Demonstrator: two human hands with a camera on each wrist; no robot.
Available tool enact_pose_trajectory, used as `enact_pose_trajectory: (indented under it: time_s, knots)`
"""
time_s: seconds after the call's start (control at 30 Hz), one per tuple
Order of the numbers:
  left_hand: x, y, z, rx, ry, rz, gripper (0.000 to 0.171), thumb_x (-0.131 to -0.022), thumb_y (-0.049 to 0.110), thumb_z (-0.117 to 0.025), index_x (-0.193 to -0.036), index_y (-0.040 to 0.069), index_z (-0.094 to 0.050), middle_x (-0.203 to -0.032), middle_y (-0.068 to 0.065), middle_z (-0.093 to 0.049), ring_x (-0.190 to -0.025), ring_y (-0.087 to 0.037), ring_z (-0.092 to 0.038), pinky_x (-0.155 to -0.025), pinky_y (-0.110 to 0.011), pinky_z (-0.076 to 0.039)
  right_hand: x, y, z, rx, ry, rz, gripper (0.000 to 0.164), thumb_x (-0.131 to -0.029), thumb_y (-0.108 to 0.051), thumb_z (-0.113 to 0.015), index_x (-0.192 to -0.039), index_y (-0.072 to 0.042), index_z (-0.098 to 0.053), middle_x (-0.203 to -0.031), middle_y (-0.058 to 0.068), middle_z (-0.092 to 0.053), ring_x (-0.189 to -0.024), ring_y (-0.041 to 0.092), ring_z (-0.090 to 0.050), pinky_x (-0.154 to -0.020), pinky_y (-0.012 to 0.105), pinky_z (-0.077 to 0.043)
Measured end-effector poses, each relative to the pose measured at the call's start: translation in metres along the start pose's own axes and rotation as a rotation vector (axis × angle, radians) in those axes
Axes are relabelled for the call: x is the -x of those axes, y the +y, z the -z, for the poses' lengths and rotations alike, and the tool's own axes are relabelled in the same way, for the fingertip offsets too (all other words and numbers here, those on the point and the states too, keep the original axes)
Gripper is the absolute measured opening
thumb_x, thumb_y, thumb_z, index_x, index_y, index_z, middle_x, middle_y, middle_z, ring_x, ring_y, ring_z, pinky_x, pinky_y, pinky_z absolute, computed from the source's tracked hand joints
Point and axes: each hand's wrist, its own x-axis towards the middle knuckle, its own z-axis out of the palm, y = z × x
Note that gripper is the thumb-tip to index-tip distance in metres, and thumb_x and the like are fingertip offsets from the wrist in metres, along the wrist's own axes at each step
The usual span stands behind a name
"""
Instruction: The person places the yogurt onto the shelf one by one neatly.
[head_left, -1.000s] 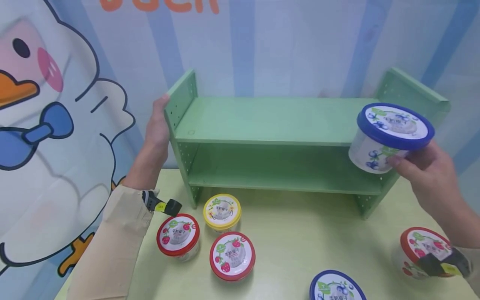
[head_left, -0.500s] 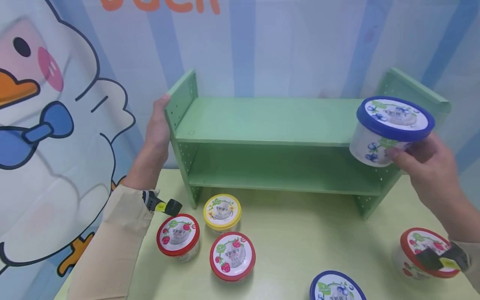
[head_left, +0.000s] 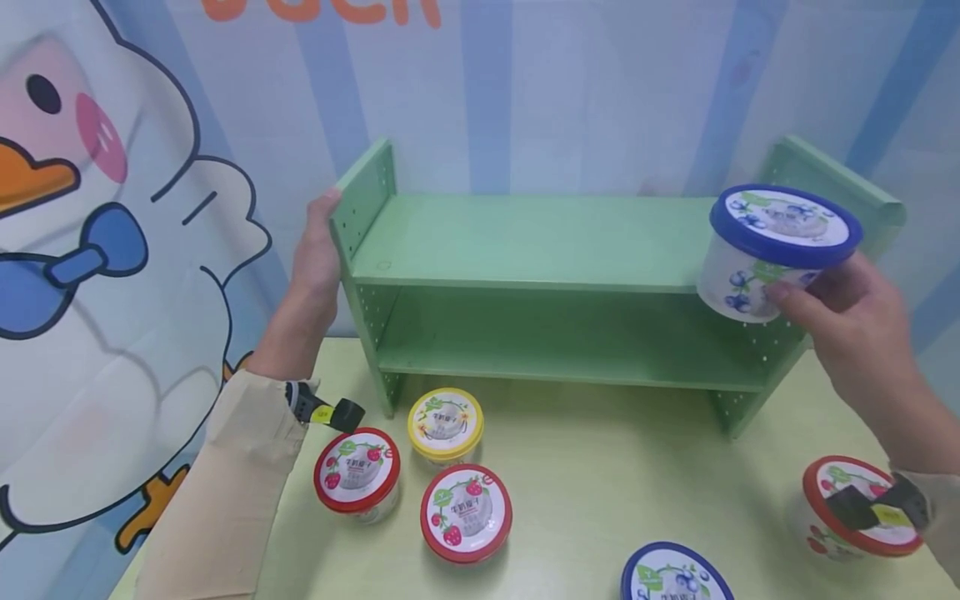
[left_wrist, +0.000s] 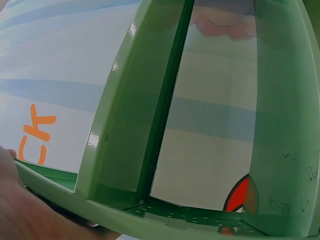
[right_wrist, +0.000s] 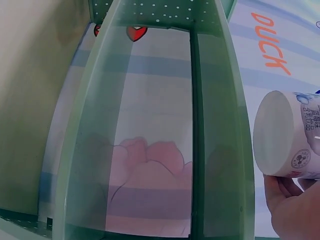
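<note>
Striped backdrop (head_left: 585, 100); right fingers (head_left: 799, 306) grip raised tub (head_left: 780, 242); left hand (head_left: 315, 254) touching shelf (head_left: 540, 242), fingers' hold unclear

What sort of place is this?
Probably a staged tabletop set, perhaps mimicking a shop display: a green two-tier shelf on a pale table, fruit-print lidded tubs, and a striped backdrop with a cartoon duck.

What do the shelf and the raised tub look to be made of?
Shelf: perhaps painted metal or plastic, glossy green; an edge catches bright highlights in the left wrist view. Raised tub: likely plastic, maybe coated paper; smooth, printed white wall. Lid: likely plastic; smooth blue rim.
</note>
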Motion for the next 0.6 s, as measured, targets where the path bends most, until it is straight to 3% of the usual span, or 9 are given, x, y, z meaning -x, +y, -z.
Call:
enact_pose_trajectory:
  time_s: [0.3,0.6]
  knots:
    - [0.0001,-0.0006,0.0012,-0.013,0.0,0.017,0.059,-0.098,0.068,-0.026,-0.108,0.019,-0.058,-0.087,-0.011,-0.058,-0.079,-0.021,-0.055,-0.095,-0.043,-0.034,-0.0039,-0.001,-0.0039,0.015,-0.003,-0.011,0.057,-0.087,0.013,-0.064,-0.14,-0.005,-0.051,-0.13,0.008,-0.057,-0.118,0.02,-0.052,-0.085,0.014,-0.048]
    - [-0.0007,-0.0014,0.0011,-0.015,-0.007,-0.002,0.059,-0.098,0.067,-0.026,-0.104,0.018,-0.058,-0.084,-0.011,-0.058,-0.078,-0.022,-0.055,-0.095,-0.043,-0.034,-0.0092,-0.0022,-0.0049,0.047,0.025,-0.04,0.057,-0.087,0.01,-0.068,-0.139,-0.007,-0.052,-0.13,0.006,-0.058,-0.119,0.018,-0.053,-0.084,0.013,-0.048]
